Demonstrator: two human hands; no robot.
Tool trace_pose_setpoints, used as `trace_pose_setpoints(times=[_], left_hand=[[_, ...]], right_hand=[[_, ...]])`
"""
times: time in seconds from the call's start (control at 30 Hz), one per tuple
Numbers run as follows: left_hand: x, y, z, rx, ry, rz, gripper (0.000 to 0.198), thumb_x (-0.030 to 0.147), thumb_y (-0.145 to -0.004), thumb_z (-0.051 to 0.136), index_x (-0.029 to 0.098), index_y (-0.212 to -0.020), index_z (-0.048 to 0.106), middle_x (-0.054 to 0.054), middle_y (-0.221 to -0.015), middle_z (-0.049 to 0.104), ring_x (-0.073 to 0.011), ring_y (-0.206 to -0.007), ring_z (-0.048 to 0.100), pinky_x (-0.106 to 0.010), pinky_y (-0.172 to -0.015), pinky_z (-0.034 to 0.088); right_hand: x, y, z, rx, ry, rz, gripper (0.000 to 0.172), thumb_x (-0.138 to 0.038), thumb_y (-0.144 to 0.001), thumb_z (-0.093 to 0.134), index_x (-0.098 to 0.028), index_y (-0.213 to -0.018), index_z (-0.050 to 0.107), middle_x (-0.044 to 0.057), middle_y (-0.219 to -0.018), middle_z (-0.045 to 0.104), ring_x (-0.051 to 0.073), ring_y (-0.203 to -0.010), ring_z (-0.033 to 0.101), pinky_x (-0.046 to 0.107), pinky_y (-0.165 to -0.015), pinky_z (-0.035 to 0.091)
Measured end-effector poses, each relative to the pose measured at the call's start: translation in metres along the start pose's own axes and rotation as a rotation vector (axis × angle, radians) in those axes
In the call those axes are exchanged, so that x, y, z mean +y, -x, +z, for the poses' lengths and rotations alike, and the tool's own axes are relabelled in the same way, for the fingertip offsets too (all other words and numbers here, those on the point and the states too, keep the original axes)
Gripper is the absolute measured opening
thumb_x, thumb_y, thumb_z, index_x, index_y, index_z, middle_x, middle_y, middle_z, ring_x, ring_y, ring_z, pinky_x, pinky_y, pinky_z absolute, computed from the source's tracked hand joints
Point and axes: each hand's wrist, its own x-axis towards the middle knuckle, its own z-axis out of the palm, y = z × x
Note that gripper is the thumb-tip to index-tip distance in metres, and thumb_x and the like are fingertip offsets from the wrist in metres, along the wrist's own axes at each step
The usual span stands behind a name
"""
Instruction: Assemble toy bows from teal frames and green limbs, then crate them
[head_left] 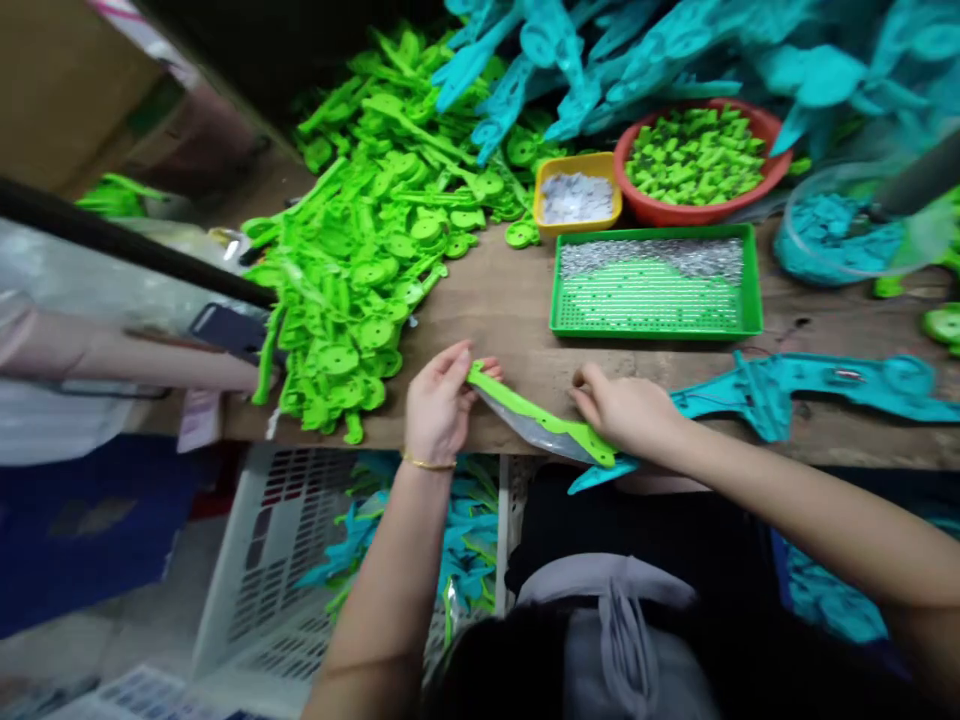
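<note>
Grey cloth with a drawstring marks my waist, nearest the viewer. Below the counter, left of my lap, a white crate holds turquoise and green parts. Over the counter's near edge slants a green strip, with a greyish sheet along its lower side. My left fingers pinch the strip's left end. My right fingers are curled near its right end; whether they grip it, I cannot tell. A turquoise tip shows just below that end. Beyond my right forearm, a turquoise frame lies on the counter. Farther back: a green tray, silvery pins massed toward its far side; to its right, a clear tub of turquoise bits; to its left, a broad heap of green pieces. Behind the tray: a yellow dish of whitish bits, just beside a red bowl of small green pieces. Farthest: a turquoise pile, partly blurred.
</note>
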Motion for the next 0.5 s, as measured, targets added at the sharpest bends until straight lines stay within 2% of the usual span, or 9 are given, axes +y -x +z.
trace_pose_setpoints(times=[0.1, 0.17, 0.27, 0.33, 0.4, 0.47, 0.5], left_hand=[[-0.002, -0.018, -0.007, 0.047, -0.086, 0.036, 0.038, 0.035, -0.067, 0.078, 0.015, -0.091, 0.058, 0.001, -0.057, 0.065, -0.0173, -0.056, 0.068, -0.033, -0.063, 0.059], [-0.001, -0.037, -0.011, 0.054, -0.243, 0.086, 0.027, 0.036, -0.076, 0.070, 0.016, -0.090, 0.058, 0.002, -0.057, 0.064, -0.0166, -0.058, 0.067, -0.035, -0.066, 0.059], [0.004, -0.056, -0.014, 0.145, -0.555, 0.282, 0.018, 0.032, -0.080, 0.064, 0.017, -0.088, 0.061, 0.003, -0.068, 0.066, -0.0163, -0.068, 0.067, -0.040, -0.079, 0.057], [0.011, -0.052, -0.011, 0.228, -0.683, 0.428, 0.020, 0.028, -0.075, 0.069, 0.016, -0.089, 0.065, 0.002, -0.078, 0.067, -0.0182, -0.079, 0.066, -0.044, -0.090, 0.053], [0.014, -0.032, -0.003, 0.190, -0.817, 0.595, 0.025, 0.030, -0.074, 0.070, 0.015, -0.094, 0.068, -0.002, -0.090, 0.069, -0.0216, -0.088, 0.065, -0.046, -0.094, 0.050], [0.011, -0.002, 0.014, -0.027, -1.008, 0.802, 0.029, 0.037, -0.082, 0.062, 0.015, -0.100, 0.067, -0.008, -0.104, 0.069, -0.0245, -0.097, 0.064, -0.045, -0.093, 0.051], [0.007, 0.015, 0.025, -0.168, -1.083, 0.883, 0.029, 0.038, -0.086, 0.057, 0.015, -0.102, 0.066, -0.010, -0.110, 0.068, -0.0251, -0.103, 0.063, -0.044, -0.096, 0.049]], right_hand=[[-0.007, -0.009, 0.004, 0.030, -0.059, -0.039, 0.035, -0.041, -0.097, 0.028, -0.021, -0.117, 0.048, 0.010, -0.086, 0.073, 0.026, -0.075, 0.068, 0.033, -0.062, 0.043], [-0.014, -0.016, 0.008, 0.077, -0.086, -0.041, 0.035, -0.039, -0.097, 0.029, -0.020, -0.118, 0.049, 0.009, -0.087, 0.072, 0.024, -0.077, 0.067, 0.033, -0.065, 0.045], [-0.023, -0.016, 0.008, 0.231, -0.097, -0.135, 0.033, -0.035, -0.099, 0.031, -0.017, -0.110, 0.056, 0.011, -0.094, 0.070, 0.022, -0.088, 0.064, 0.034, -0.076, 0.045], [-0.015, -0.003, 0.002, 0.378, -0.129, -0.224, 0.032, -0.034, -0.098, 0.034, -0.015, -0.101, 0.060, 0.012, -0.099, 0.069, 0.021, -0.095, 0.061, 0.035, -0.083, 0.043], [0.013, 0.020, -0.009, 0.552, -0.210, -0.210, 0.031, -0.036, -0.097, 0.038, -0.015, -0.097, 0.062, 0.010, -0.098, 0.069, 0.020, -0.094, 0.060, 0.034, -0.085, 0.043], [0.063, 0.047, -0.022, 0.765, -0.296, -0.051, 0.028, -0.035, -0.095, 0.042, -0.017, -0.099, 0.063, 0.008, -0.097, 0.069, 0.017, -0.089, 0.061, 0.032, -0.084, 0.044], [0.094, 0.060, -0.028, 0.878, -0.309, 0.103, 0.027, -0.035, -0.094, 0.043, -0.018, -0.101, 0.063, 0.008, -0.097, 0.068, 0.017, -0.087, 0.061, 0.032, -0.081, 0.045]])
